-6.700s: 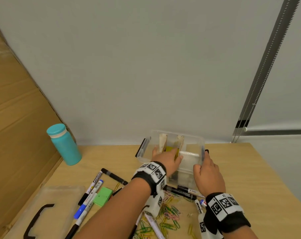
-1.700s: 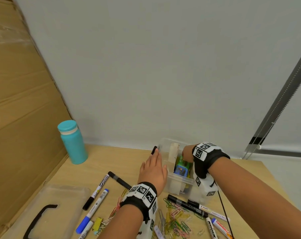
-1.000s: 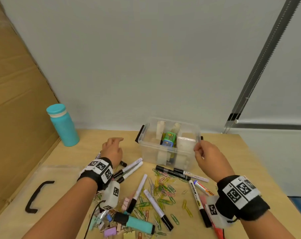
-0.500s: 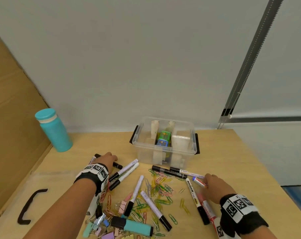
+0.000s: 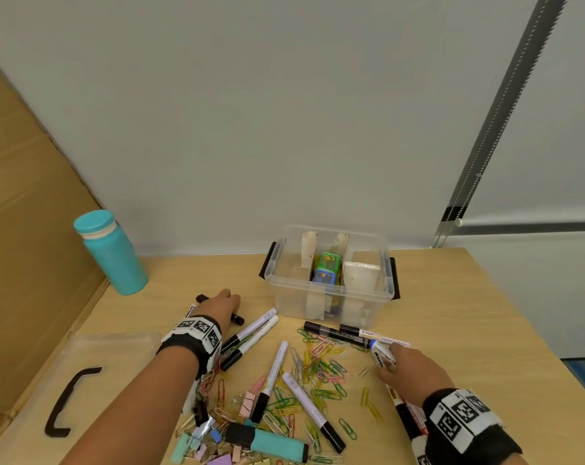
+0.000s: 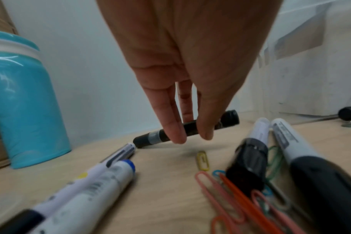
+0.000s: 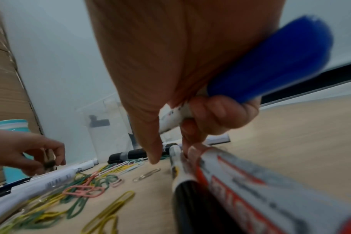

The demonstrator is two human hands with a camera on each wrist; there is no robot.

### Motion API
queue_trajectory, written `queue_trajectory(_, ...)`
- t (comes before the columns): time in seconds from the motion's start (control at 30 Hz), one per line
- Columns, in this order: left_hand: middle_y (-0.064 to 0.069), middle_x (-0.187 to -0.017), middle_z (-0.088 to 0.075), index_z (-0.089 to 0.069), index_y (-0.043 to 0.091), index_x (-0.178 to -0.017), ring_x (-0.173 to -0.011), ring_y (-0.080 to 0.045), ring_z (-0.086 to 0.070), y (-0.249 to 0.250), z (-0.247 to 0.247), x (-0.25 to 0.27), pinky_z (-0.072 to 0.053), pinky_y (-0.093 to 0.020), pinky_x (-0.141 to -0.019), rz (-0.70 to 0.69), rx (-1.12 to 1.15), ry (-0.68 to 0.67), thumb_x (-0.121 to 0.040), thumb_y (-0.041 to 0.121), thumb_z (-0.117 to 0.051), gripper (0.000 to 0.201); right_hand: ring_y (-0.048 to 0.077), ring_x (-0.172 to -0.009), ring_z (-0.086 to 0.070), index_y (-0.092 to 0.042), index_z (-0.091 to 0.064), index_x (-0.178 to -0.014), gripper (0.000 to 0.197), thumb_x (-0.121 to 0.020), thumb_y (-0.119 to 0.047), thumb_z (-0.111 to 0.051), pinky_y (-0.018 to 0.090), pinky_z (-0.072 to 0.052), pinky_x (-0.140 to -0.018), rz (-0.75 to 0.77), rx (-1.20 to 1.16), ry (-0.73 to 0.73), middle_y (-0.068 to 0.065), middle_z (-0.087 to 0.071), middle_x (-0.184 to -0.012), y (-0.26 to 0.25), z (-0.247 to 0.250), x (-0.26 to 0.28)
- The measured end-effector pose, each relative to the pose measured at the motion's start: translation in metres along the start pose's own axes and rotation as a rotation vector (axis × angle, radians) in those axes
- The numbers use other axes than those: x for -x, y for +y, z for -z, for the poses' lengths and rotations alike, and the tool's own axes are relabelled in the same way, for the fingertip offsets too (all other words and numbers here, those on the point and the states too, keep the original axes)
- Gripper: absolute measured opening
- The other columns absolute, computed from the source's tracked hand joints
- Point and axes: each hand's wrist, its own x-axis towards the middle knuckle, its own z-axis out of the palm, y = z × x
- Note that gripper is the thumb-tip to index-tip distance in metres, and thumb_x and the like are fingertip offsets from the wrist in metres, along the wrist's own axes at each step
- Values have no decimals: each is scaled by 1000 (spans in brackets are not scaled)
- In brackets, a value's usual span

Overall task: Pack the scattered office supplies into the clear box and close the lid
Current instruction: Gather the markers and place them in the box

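Observation:
The clear box (image 5: 329, 298) stands open at the back of the table, with cardboard dividers and a small green and blue item inside. My left hand (image 5: 229, 298) reaches down left of the box and pinches a black marker (image 6: 226, 120) between thumb and fingers (image 6: 174, 134); the marker lies on the table. My right hand (image 5: 385, 367), in front of the box, holds a blue-capped white marker (image 7: 270, 60) in its curled fingers. Its thumb and forefinger (image 7: 170, 154) touch the end of a black-capped marker (image 7: 175, 158) lying on the table.
The clear lid (image 5: 83, 357) with a black handle lies at the left front. A teal bottle (image 5: 111, 253) stands at the back left beside a cardboard wall. Several markers, coloured paper clips (image 5: 318, 367), binder clips and a teal highlighter (image 5: 271, 444) litter the table.
Both hands left the box and came down to the table. My left hand closed on the black marker; my right hand took up the blue-capped marker.

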Motion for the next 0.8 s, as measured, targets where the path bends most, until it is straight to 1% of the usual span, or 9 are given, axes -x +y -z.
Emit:
queue_trajectory(0.13,-2,-109,-57,-48,19,-111,-88,-19,-57,-4,12,17,-51,-33,-78,-20,179,221,-94,13,-47,18,9,-78,-55,-29,-45,-91,14,-89,-41,-51,22,-42,-65,-16,39,-11,-11,-52,-83,-8,-2,0)
queue_trajectory(0.27,1,-115,-57,-46,21,-125,-103,-17,-48,-8,25,42,-47,-33,-84,-80,288,465,-98,30,-43,30,8,-76,-55,-31,-41,-80,15,-89,-38,-51,20,-39,-60,4,3,-43,-12,-51,-81,-10,2,2)
queue_trajectory(0.33,2,-117,-56,-44,22,-129,-102,-16,-49,-11,27,47,-44,-30,-84,-117,374,512,-99,33,-40,33,10,-79,-55,-31,-45,-86,10,-88,-37,-52,20,-40,-63,31,-57,-57,-10,-55,-87,-11,6,4)
queue_trajectory(0.43,2,-108,-58,-40,25,-131,-84,-13,-60,-10,22,48,-44,-27,-70,-102,535,469,-100,39,-32,35,12,-85,-56,-27,-51,-108,24,-86,-38,-54,23,-44,-72,65,-95,-36,-5,-60,-101,-13,8,5)
queue_trajectory(0.5,4,-95,-59,-40,25,-131,-73,-13,-59,-5,15,45,-42,-28,-64,-43,525,390,-100,40,-31,36,15,-82,-57,-23,-51,-106,24,-86,-38,-53,25,-45,-69,88,-96,-15,-4,-59,-94,-19,13,7)
queue_trajectory(0.6,2,-88,-60,-48,21,-125,-76,-17,-57,4,-2,37,-44,-28,-66,36,431,251,-99,36,-36,32,16,-68,-56,-21,-49,-98,16,-89,-34,-52,27,-45,-61,151,-213,1,1,-60,-84,-27,28,11)
queue_trajectory(0.67,-3,-89,-62,-55,17,-114,-78,-22,-60,11,-9,33,-43,-28,-65,75,415,141,-95,36,-44,28,14,-63,-54,-24,-48,-102,12,-92,-30,-51,25,-44,-57,218,-340,8,2,-63,-84,-32,39,17)
queue_trajectory(0.73,-8,-97,-63,-58,15,-106,-85,-24,-61,15,-12,29,-45,-29,-68,100,377,55,-91,37,-49,28,10,-64,-55,-28,-49,-107,12,-95,-26,-51,20,-45,-54,294,-495,23,-1,-65,-85,-38,50,26)
queue_trajectory(0.8,-9,-106,-60,-57,14,-108,-90,-24,-60,18,-14,26,-47,-32,-75,107,262,5,-89,39,-50,32,0,-61,-57,-31,-51,-110,17,-97,-22,-50,15,-44,-52,362,-624,10,-1,-70,-88,-44,60,35)
